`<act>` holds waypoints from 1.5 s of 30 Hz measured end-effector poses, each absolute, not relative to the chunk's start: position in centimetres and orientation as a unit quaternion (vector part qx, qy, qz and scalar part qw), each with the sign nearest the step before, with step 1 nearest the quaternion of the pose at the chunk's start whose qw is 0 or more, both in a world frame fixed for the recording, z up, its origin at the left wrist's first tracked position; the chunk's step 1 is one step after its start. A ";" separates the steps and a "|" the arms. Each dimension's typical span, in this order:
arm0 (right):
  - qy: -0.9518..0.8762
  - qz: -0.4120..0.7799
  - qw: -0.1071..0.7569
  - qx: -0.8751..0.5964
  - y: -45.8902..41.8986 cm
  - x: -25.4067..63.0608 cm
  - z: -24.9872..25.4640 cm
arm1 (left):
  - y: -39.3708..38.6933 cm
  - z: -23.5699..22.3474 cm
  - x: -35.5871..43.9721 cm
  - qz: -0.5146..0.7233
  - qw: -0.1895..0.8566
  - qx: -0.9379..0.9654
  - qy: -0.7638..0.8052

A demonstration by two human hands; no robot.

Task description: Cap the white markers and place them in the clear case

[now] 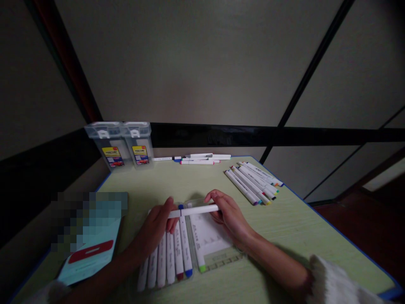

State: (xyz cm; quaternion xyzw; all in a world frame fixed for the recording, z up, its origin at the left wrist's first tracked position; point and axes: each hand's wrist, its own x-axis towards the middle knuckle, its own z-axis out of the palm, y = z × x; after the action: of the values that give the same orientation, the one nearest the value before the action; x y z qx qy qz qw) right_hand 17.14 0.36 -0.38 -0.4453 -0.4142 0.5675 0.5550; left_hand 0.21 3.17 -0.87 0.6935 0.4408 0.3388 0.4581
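A white marker pen (198, 210) is held level between both hands, above the trays. My left hand (160, 226) is closed around its left end, by a thin dark band. The fingers of my right hand (226, 215) are closed on the other end. Beneath my left hand lies a clear tray with several white markers (170, 257) side by side, one with blue ends and one with a dark red tip. To its right, under my right hand, another clear tray (223, 258) holds a single green-tipped marker (198, 245) along its left side.
Two clear lidded marker cases (114, 147) stand at the back left of the table (300, 236). Loose markers (205, 159) lie along the back edge, and a row of several markers (253, 183) lies at the right. A lit tablet-like screen (91, 236) is at the left.
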 end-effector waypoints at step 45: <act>-0.379 0.589 0.574 -0.423 1.0 17.6 -0.8 | 3.5 -1.0 0.2 0.347 0.470 0.704 0.404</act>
State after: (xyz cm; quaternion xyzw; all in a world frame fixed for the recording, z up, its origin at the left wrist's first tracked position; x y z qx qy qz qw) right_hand 17.61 0.96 -0.80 -0.4234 -0.3791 0.5890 0.5745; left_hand 0.17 3.51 -1.01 0.7040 0.4039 0.3470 0.4700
